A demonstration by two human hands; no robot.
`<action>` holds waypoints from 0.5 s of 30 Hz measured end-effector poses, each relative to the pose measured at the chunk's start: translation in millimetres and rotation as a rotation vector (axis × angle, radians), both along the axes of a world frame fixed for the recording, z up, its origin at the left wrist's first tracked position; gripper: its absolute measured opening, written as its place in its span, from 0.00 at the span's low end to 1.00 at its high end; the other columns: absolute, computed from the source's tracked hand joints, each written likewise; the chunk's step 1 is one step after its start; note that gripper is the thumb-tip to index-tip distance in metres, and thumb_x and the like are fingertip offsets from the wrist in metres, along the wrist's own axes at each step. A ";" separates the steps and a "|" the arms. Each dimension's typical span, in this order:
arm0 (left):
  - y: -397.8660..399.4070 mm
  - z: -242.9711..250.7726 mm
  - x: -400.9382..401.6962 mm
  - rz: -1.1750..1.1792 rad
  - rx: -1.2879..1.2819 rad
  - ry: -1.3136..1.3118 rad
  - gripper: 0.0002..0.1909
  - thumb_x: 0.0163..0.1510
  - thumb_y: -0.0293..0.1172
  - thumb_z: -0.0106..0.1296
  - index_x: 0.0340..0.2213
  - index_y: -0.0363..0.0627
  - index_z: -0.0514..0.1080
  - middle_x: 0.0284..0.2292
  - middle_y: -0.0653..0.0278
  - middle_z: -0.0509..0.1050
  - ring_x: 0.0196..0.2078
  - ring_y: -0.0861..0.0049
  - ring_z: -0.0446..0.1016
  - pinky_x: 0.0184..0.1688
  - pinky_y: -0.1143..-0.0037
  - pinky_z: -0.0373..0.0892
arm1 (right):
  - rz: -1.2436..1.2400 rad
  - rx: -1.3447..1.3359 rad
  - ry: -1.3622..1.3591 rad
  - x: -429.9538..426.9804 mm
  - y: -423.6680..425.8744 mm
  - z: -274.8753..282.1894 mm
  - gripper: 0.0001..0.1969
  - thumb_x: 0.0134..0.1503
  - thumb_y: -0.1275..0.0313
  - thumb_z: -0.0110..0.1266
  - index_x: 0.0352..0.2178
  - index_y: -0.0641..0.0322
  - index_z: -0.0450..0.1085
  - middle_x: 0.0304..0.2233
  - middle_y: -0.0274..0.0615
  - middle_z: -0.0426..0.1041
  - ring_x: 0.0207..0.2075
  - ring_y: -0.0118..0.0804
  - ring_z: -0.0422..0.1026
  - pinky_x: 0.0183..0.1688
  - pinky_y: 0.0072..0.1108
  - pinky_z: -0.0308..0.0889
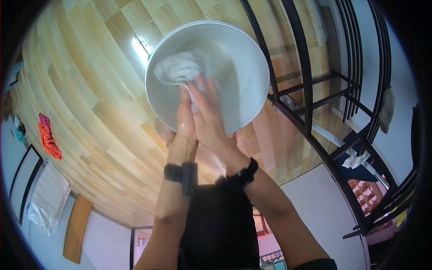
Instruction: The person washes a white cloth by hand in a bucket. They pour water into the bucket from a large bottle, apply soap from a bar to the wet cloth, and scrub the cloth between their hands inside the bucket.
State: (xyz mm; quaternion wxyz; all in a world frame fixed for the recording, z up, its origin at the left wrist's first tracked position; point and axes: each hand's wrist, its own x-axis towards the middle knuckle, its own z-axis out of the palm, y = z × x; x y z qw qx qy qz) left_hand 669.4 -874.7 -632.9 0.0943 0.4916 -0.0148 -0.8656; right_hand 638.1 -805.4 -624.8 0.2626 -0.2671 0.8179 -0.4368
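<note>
A large white basin (248, 74) stands on the floor in front of me, with water that looks slightly cloudy inside. A wet white cloth (179, 67) bunches up in its left half. The cloth's near end runs between my two hands, pressed palm to palm over the basin's near rim. My left hand (185, 116) grips this end, thumb side up. Against it lies my right hand (207, 113), fingers stretched forward along the cloth and blurred by motion. How much cloth lies between the palms is hidden. Both wrists wear black straps.
A dark metal rack (305, 84) rises close on the basin's right, with a white rag (356, 159) on it. Wood-patterned flooring (101, 84) surrounds the basin. At left lie an orange rope-like bundle (49, 138), a plastic-wrapped package (49, 199) and a wooden board (77, 229).
</note>
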 end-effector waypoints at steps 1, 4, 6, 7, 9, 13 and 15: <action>2.5 3.2 1.5 -0.046 -0.027 0.010 0.30 0.62 0.56 0.35 0.56 0.46 0.59 0.51 0.63 0.67 0.53 0.72 0.65 0.54 0.70 0.63 | 0.015 0.056 0.074 -12.8 -7.1 -8.9 0.21 0.57 0.74 0.41 0.53 0.57 0.61 0.60 0.51 0.56 0.61 0.59 0.53 0.60 0.44 0.44; 10.5 6.9 -0.4 -0.136 -0.079 -0.054 0.27 0.61 0.51 0.41 0.54 0.45 0.61 0.49 0.63 0.69 0.51 0.73 0.68 0.51 0.73 0.66 | -0.059 0.148 0.142 -58.9 -14.5 -44.0 0.15 0.58 0.72 0.39 0.47 0.59 0.65 0.51 0.50 0.67 0.54 0.55 0.63 0.55 0.41 0.54; 13.6 26.5 3.6 -0.228 -0.227 -0.116 0.23 0.60 0.43 0.48 0.51 0.44 0.64 0.47 0.63 0.71 0.49 0.75 0.70 0.49 0.75 0.67 | -0.532 0.089 -0.895 -80.1 -2.5 -47.3 0.15 0.60 0.68 0.41 0.46 0.61 0.65 0.46 0.48 0.71 0.50 0.44 0.68 0.56 0.37 0.58; 12.0 31.8 9.5 -0.185 -0.196 -0.135 0.20 0.58 0.38 0.52 0.49 0.41 0.66 0.44 0.62 0.73 0.45 0.76 0.73 0.44 0.75 0.70 | -0.533 0.091 -0.900 -81.5 8.0 -47.7 0.15 0.60 0.68 0.41 0.46 0.61 0.65 0.46 0.48 0.71 0.50 0.44 0.68 0.56 0.37 0.58; 9.5 40.3 26.2 -0.166 -0.203 -0.142 0.20 0.57 0.38 0.52 0.48 0.40 0.66 0.42 0.61 0.74 0.43 0.75 0.74 0.42 0.74 0.72 | -0.760 -0.336 -1.302 -83.1 28.4 -47.8 0.17 0.60 0.65 0.44 0.47 0.63 0.65 0.44 0.45 0.72 0.46 0.41 0.70 0.51 0.31 0.64; -4.6 44.4 70.5 -0.087 -0.159 -0.170 0.22 0.55 0.34 0.54 0.48 0.39 0.66 0.40 0.58 0.75 0.38 0.68 0.76 0.36 0.71 0.75 | -0.777 -0.451 -1.483 -98.4 40.0 -36.2 0.19 0.59 0.64 0.46 0.50 0.62 0.64 0.46 0.44 0.71 0.49 0.42 0.68 0.55 0.33 0.61; -10.8 52.2 76.1 -0.021 -0.131 -0.203 0.22 0.54 0.33 0.54 0.49 0.38 0.65 0.41 0.57 0.74 0.41 0.67 0.75 0.41 0.69 0.74 | -0.802 -0.612 -1.343 -112.1 36.4 -33.8 0.21 0.59 0.63 0.48 0.51 0.63 0.63 0.49 0.44 0.69 0.53 0.43 0.65 0.58 0.36 0.56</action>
